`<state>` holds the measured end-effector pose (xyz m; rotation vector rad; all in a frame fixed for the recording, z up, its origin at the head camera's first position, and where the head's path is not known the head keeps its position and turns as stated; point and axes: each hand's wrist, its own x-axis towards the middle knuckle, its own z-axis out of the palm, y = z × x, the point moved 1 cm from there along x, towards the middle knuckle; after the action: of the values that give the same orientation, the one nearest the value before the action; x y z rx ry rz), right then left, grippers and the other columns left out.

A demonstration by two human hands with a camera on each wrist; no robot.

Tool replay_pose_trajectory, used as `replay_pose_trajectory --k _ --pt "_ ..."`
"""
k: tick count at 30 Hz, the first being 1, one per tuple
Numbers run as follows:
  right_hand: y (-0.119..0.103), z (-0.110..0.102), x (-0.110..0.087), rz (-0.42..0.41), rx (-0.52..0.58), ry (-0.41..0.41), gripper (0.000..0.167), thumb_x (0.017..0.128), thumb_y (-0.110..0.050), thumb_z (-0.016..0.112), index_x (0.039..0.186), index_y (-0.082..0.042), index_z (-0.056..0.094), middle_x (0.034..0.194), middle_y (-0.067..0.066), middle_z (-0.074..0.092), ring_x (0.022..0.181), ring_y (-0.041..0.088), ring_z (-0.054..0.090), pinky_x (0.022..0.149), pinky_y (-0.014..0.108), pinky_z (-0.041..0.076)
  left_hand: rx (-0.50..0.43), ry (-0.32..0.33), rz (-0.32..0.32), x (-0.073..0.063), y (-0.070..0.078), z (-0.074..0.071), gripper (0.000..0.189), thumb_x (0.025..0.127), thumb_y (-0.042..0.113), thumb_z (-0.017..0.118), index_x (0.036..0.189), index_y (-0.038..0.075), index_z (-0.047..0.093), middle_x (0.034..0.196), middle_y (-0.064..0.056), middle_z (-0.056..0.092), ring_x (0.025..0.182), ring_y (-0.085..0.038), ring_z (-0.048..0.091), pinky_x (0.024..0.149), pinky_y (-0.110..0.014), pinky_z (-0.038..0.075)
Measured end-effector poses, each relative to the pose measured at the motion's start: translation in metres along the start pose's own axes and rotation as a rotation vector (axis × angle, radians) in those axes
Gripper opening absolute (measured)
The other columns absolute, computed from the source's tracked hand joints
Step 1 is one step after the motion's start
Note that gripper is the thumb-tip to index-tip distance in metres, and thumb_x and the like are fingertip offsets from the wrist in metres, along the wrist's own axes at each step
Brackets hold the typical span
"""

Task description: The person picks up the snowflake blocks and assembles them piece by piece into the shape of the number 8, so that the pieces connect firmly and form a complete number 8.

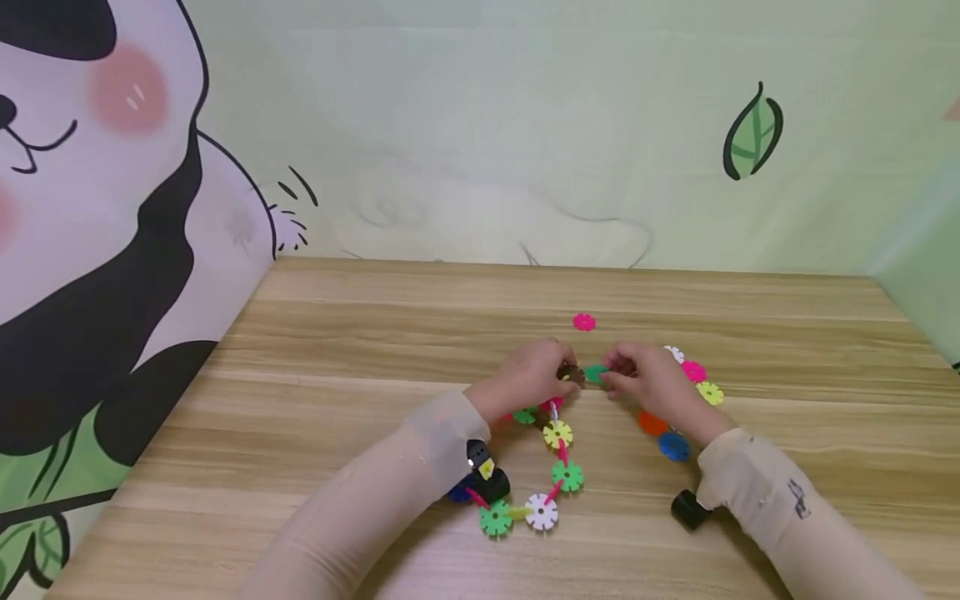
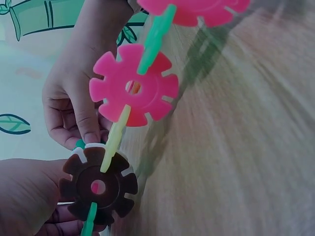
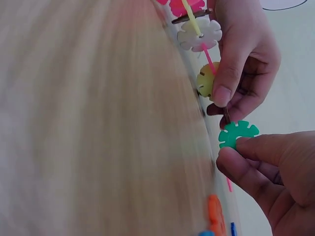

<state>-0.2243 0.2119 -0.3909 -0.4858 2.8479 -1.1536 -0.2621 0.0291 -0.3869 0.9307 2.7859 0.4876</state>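
My left hand [image 1: 534, 377] grips the end of a chain of slotted plastic discs, with a brown disc [image 1: 573, 374] at its fingertips. A green disc [image 3: 238, 132] is pinched between thumb and forefinger of my right hand [image 1: 654, 385]. Its edge meets the brown disc's edge, in line with it. In the right wrist view a yellow disc [image 3: 206, 79] and a white disc [image 3: 199, 35] follow up the chain past the left thumb. Pink discs [image 2: 134, 84] joined by edge-on discs hang close to the camera in the left wrist view.
The chain curves over the wooden table [image 1: 375, 333] through a yellow disc [image 1: 558, 434], a green disc [image 1: 567, 476] and a white disc [image 1: 542, 512]. Loose discs, among them orange [image 1: 652, 422] and blue [image 1: 674, 446], lie by the right forearm. A pink disc [image 1: 584, 322] lies farther back.
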Motion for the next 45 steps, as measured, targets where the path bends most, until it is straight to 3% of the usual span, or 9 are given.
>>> replay_pose_trajectory --k 12,22,28,36,41,45 --pt "0.0 0.005 -0.001 -0.041 -0.101 0.021 0.005 0.089 -0.008 0.067 0.09 -0.004 0.064 0.08 0.004 0.069 0.072 0.012 0.06 0.067 0.021 0.051 0.013 0.008 0.006 -0.001 0.001 0.0 0.031 0.088 0.034 0.069 0.109 0.012 0.068 0.098 0.001 0.068 0.081 -0.009 0.055 0.071 -0.02 0.045" --pt "0.003 0.012 0.001 -0.099 -0.02 0.066 0.004 0.087 -0.003 0.067 0.09 -0.002 0.067 0.085 0.009 0.072 0.075 0.014 0.067 0.068 0.018 0.054 0.026 -0.003 0.036 -0.004 0.008 -0.003 0.025 0.089 0.031 0.068 0.1 0.008 0.069 0.089 0.0 0.066 0.074 -0.008 0.053 0.063 -0.017 0.042" --pt "0.001 0.011 0.005 -0.051 -0.03 0.018 0.005 0.089 -0.007 0.066 0.09 -0.003 0.066 0.082 0.007 0.07 0.072 0.011 0.063 0.067 0.019 0.052 0.005 -0.002 0.004 -0.004 0.008 -0.003 0.023 0.089 0.029 0.069 0.097 0.007 0.068 0.085 0.001 0.064 0.072 -0.009 0.052 0.062 -0.017 0.041" --pt "-0.003 -0.008 0.0 -0.023 -0.065 -0.025 0.01 0.087 -0.005 0.068 0.096 -0.001 0.067 0.089 0.011 0.07 0.078 0.017 0.065 0.067 0.021 0.052 0.069 -0.037 0.032 -0.006 0.008 -0.008 0.035 0.089 0.032 0.068 0.114 0.006 0.064 0.099 -0.002 0.069 0.082 -0.01 0.058 0.074 -0.021 0.049" --pt "-0.001 -0.025 -0.005 0.023 -0.086 -0.019 0.014 0.089 -0.007 0.065 0.101 0.001 0.065 0.095 0.015 0.069 0.082 0.02 0.065 0.068 0.021 0.053 0.108 -0.077 0.042 -0.008 0.009 -0.015 0.037 0.091 0.034 0.065 0.115 0.007 0.063 0.105 -0.004 0.07 0.09 -0.014 0.063 0.08 -0.024 0.052" --pt "0.002 -0.036 -0.007 0.046 -0.106 -0.006 0.014 0.089 -0.008 0.066 0.101 0.001 0.065 0.093 0.015 0.069 0.08 0.02 0.063 0.064 0.021 0.051 0.109 -0.048 0.071 -0.008 0.011 -0.019 0.035 0.093 0.031 0.062 0.122 0.009 0.062 0.115 -0.004 0.067 0.1 -0.015 0.063 0.087 -0.025 0.051"
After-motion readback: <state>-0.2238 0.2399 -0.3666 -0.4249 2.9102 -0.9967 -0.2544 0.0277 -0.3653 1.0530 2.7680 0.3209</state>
